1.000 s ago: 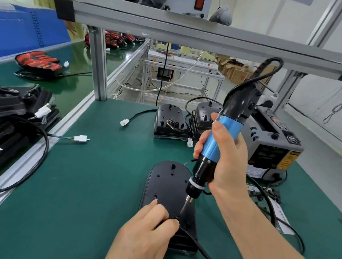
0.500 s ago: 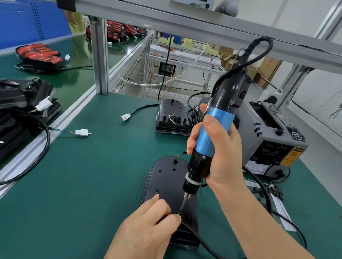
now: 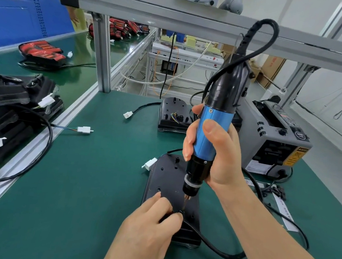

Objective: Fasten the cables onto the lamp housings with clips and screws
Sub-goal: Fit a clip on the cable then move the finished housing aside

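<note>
Right grip (image 3: 221,153) wraps the blue screwdriver (image 3: 212,136), upright, bit tip on the black lamp housing (image 3: 166,178) mid tabletop (image 3: 90,184). Left grip (image 3: 148,229) pinches the cable (image 3: 217,253) by the bit; clip & screw hidden under it, can't make out. Past that the cable passes behind the right forearm.

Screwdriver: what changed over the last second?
The screwdriver, gripped by the right hand, tipped more upright; a white connector now shows at the far-left edge of the lamp housing. Unchanged: bit on the same screw spot, left hand pinching the cable beside it.
</note>
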